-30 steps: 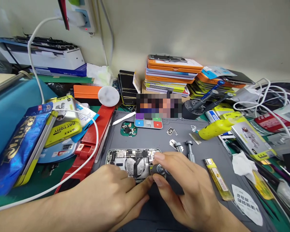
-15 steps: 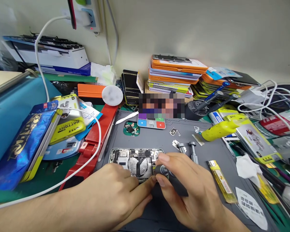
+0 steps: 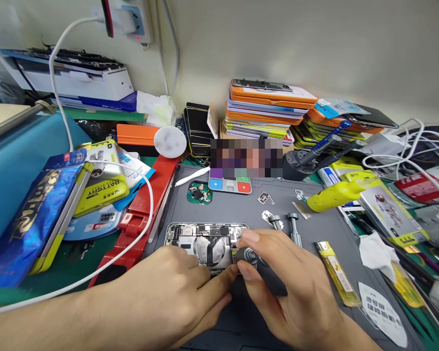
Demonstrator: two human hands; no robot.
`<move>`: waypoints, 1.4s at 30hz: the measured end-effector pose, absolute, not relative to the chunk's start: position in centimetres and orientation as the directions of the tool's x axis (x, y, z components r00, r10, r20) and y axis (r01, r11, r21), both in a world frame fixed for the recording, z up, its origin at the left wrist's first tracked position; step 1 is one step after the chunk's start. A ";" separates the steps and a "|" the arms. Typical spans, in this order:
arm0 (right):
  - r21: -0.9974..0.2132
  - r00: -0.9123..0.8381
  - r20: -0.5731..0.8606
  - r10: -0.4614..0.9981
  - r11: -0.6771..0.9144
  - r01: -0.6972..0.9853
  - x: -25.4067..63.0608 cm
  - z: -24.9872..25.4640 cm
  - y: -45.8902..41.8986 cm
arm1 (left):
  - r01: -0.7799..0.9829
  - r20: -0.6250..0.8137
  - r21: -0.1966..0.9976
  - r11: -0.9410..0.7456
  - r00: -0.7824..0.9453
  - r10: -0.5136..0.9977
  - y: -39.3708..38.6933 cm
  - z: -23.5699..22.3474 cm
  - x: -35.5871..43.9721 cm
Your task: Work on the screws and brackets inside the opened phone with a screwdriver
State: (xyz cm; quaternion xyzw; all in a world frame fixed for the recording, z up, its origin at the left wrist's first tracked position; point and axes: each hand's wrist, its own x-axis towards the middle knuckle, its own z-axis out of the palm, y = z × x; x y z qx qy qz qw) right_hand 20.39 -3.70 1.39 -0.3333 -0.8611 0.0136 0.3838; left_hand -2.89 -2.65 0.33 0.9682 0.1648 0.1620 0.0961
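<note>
An opened phone lies on the dark grey work mat, its circuit board and a round silver coil exposed. My left hand is curled against the phone's near edge, index finger stretched along it towards the lower right corner. In my right hand, thumb and fingers close around a short dark screwdriver over the phone's right end. Its tip is hard to make out behind the fingers. Just beyond that hand, two grey screwdrivers lie on the mat.
Small metal plates and a green round part lie behind the phone. To the right are a yellow bottle and a yellow lighter. A red clamp and white cable flank the left. Stacked boxes stand behind.
The view has shifted very slightly. Both hands keep nearly the same place and grip, and the phone looks unmoved on the mat.
</note>
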 end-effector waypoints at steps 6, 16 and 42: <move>-0.285 -0.494 0.638 0.591 0.777 0.561 20.3 1.4 -3.8 | 0.298 0.271 0.258 -0.919 0.891 0.365 -2.7 0.2 -2.9; -0.298 -0.486 0.640 0.595 0.775 0.557 20.5 1.3 -3.6 | 0.294 0.298 0.241 -0.925 0.884 0.359 -2.5 0.3 -2.8; -0.285 -0.482 0.647 0.591 0.773 0.567 20.6 1.3 -3.7 | 0.334 0.295 0.201 -0.921 0.876 0.382 -2.8 0.4 -2.9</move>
